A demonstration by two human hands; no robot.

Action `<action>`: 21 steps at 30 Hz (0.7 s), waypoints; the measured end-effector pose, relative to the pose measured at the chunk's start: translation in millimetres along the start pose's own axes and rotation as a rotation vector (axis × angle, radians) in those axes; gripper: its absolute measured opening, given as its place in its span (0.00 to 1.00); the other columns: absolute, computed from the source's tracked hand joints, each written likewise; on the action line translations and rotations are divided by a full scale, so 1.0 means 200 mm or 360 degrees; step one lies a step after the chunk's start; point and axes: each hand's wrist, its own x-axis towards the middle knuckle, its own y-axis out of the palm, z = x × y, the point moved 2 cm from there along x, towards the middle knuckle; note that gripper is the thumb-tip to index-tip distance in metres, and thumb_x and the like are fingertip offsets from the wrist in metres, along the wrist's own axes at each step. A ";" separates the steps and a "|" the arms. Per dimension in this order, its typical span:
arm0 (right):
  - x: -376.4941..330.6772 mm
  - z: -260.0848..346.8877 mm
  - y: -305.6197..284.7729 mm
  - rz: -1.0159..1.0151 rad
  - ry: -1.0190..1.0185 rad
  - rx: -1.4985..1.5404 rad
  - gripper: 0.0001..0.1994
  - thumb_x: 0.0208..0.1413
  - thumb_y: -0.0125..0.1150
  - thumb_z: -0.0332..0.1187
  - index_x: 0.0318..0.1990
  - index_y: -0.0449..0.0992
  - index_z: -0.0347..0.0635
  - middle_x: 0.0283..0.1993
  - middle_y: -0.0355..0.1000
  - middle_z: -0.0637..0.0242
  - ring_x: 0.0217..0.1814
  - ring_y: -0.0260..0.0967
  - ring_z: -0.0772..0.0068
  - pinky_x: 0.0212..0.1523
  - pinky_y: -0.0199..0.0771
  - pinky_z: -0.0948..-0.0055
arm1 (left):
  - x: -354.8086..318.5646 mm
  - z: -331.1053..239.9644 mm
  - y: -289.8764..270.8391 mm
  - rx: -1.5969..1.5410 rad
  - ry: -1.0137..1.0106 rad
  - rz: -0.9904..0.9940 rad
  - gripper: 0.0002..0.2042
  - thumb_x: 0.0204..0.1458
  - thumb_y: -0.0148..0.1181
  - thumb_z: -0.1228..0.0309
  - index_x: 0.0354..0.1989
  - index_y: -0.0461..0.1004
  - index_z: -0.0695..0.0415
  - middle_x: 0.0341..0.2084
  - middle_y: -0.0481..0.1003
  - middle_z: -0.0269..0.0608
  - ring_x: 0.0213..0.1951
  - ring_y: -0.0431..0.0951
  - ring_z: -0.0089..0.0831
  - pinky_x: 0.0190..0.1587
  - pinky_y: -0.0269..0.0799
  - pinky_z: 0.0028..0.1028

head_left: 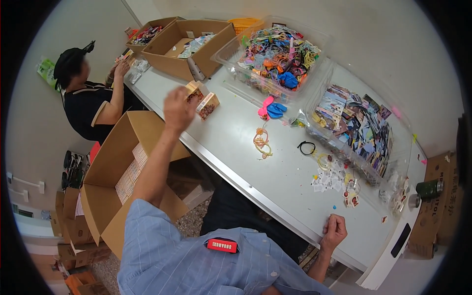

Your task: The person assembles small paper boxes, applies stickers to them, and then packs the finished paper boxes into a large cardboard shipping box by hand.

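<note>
Far left of the white table (pixel 236 147), another person (pixel 86 98) in a dark top sat with hands up by small packets. Nearer, an open cardboard box (pixel 118 172) stood on the floor just off the table's left edge. The left hand (pixel 178 109) was raised over that edge, fingers curled around a small printed box (pixel 195 92); a second small box (pixel 208 105) lay on the table just beside it. Mid-table lay orange rings (pixel 262 142) and a black band (pixel 306 147). At the table's far side stood a clear bin of colourful bits (pixel 278 54) and a tray of cards (pixel 356 128). The right hand (pixel 335 231) rested fisted on the table's near edge, empty as far as could be seen.
</note>
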 end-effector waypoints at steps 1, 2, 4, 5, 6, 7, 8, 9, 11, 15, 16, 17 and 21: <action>0.00 0.00 0.00 -0.0007 0.0004 0.0014 0.05 0.65 0.57 0.23 0.37 0.77 0.32 0.37 0.71 0.67 0.23 0.60 0.86 0.21 0.59 0.84 | 0.06 0.06 -0.01 0.0002 -0.0087 0.0028 0.23 0.49 0.69 0.68 0.54 0.71 0.60 0.52 0.74 0.53 0.54 0.73 0.51 0.58 0.69 0.44; 0.00 0.01 -0.01 -0.0006 0.0004 0.0009 0.05 0.65 0.57 0.23 0.37 0.77 0.32 0.37 0.71 0.67 0.23 0.60 0.86 0.21 0.59 0.84 | 0.12 0.13 -0.02 0.0009 -0.0174 0.0054 0.26 0.50 0.69 0.66 0.57 0.70 0.62 0.52 0.74 0.54 0.54 0.73 0.51 0.59 0.68 0.43; 0.01 0.00 0.00 0.0036 -0.0021 0.0021 0.05 0.65 0.57 0.23 0.37 0.77 0.33 0.37 0.71 0.67 0.23 0.59 0.86 0.21 0.59 0.84 | 0.13 0.33 0.01 0.0081 -0.0278 0.0229 0.33 0.51 0.69 0.60 0.62 0.67 0.64 0.54 0.73 0.57 0.53 0.75 0.54 0.60 0.69 0.43; 0.01 -0.01 0.01 0.0051 -0.0028 0.0032 0.05 0.65 0.57 0.23 0.37 0.77 0.33 0.37 0.71 0.67 0.23 0.59 0.86 0.21 0.59 0.84 | 0.12 0.43 0.06 -0.0070 -0.0557 0.0551 0.35 0.50 0.70 0.57 0.63 0.67 0.65 0.54 0.74 0.57 0.53 0.76 0.53 0.59 0.70 0.42; 0.01 -0.01 0.01 0.0027 -0.0014 0.0017 0.05 0.65 0.57 0.23 0.37 0.77 0.33 0.37 0.71 0.67 0.23 0.59 0.86 0.21 0.59 0.84 | 0.13 0.42 0.11 -0.0257 -0.0819 0.0887 0.37 0.49 0.71 0.54 0.63 0.67 0.65 0.54 0.75 0.57 0.52 0.76 0.53 0.58 0.71 0.41; 0.00 -0.01 0.00 0.0004 0.0000 0.0005 0.05 0.65 0.57 0.23 0.36 0.77 0.33 0.36 0.70 0.67 0.23 0.59 0.86 0.21 0.59 0.84 | 0.15 0.41 0.13 -0.0272 -0.0810 0.0887 0.37 0.49 0.71 0.54 0.63 0.67 0.65 0.54 0.75 0.57 0.52 0.76 0.53 0.58 0.71 0.41; 0.01 -0.02 0.00 -0.0010 -0.0006 -0.0001 0.05 0.65 0.57 0.23 0.36 0.77 0.33 0.36 0.70 0.67 0.23 0.59 0.86 0.21 0.59 0.84 | 0.16 0.40 0.15 -0.0304 -0.0830 0.1102 0.36 0.49 0.71 0.51 0.60 0.69 0.65 0.51 0.77 0.56 0.51 0.78 0.52 0.56 0.72 0.41; 0.01 -0.02 0.01 -0.0012 -0.0012 0.0001 0.05 0.65 0.57 0.23 0.37 0.77 0.33 0.36 0.70 0.67 0.23 0.59 0.86 0.21 0.58 0.84 | 0.17 0.39 0.16 -0.0330 -0.0848 0.1319 0.35 0.50 0.70 0.49 0.58 0.72 0.65 0.49 0.78 0.56 0.50 0.79 0.51 0.54 0.74 0.40; 0.00 -0.01 0.01 -0.0013 -0.0020 0.0006 0.05 0.65 0.57 0.23 0.37 0.77 0.33 0.36 0.70 0.68 0.23 0.59 0.86 0.21 0.58 0.84 | 0.11 0.39 0.17 -0.0153 -0.0784 0.1145 0.33 0.50 0.69 0.48 0.54 0.74 0.65 0.45 0.80 0.54 0.49 0.80 0.50 0.52 0.74 0.38; 0.01 -0.01 0.02 0.0021 -0.0042 0.0021 0.05 0.65 0.57 0.23 0.37 0.77 0.32 0.35 0.70 0.68 0.22 0.58 0.87 0.20 0.57 0.84 | 0.05 0.44 0.01 0.0031 -0.0911 0.0719 0.30 0.52 0.67 0.46 0.48 0.77 0.64 0.39 0.82 0.52 0.44 0.82 0.49 0.48 0.75 0.38; 0.00 -0.02 0.01 0.0029 -0.0047 0.0028 0.05 0.65 0.57 0.23 0.37 0.77 0.33 0.36 0.70 0.68 0.22 0.58 0.88 0.20 0.56 0.84 | 0.04 0.44 -0.07 -0.0041 -0.0928 0.0510 0.28 0.53 0.67 0.48 0.46 0.77 0.65 0.36 0.82 0.50 0.41 0.83 0.44 0.45 0.76 0.36; 0.01 -0.03 0.00 0.0049 -0.0049 0.0034 0.05 0.65 0.57 0.23 0.37 0.77 0.33 0.36 0.70 0.68 0.22 0.58 0.88 0.20 0.56 0.84 | 0.03 0.45 -0.14 -0.0278 -0.1011 0.0350 0.26 0.55 0.65 0.49 0.45 0.77 0.65 0.36 0.82 0.48 0.40 0.83 0.39 0.43 0.76 0.34; 0.01 -0.02 0.10 0.0011 -0.0250 -0.0147 0.07 0.65 0.58 0.25 0.48 0.78 0.34 0.39 0.72 0.68 0.29 0.65 0.85 0.29 0.66 0.83 | -0.05 0.40 -0.45 -0.1240 -0.1324 0.0005 0.22 0.64 0.56 0.51 0.47 0.76 0.62 0.36 0.81 0.39 0.36 0.83 0.25 0.37 0.78 0.25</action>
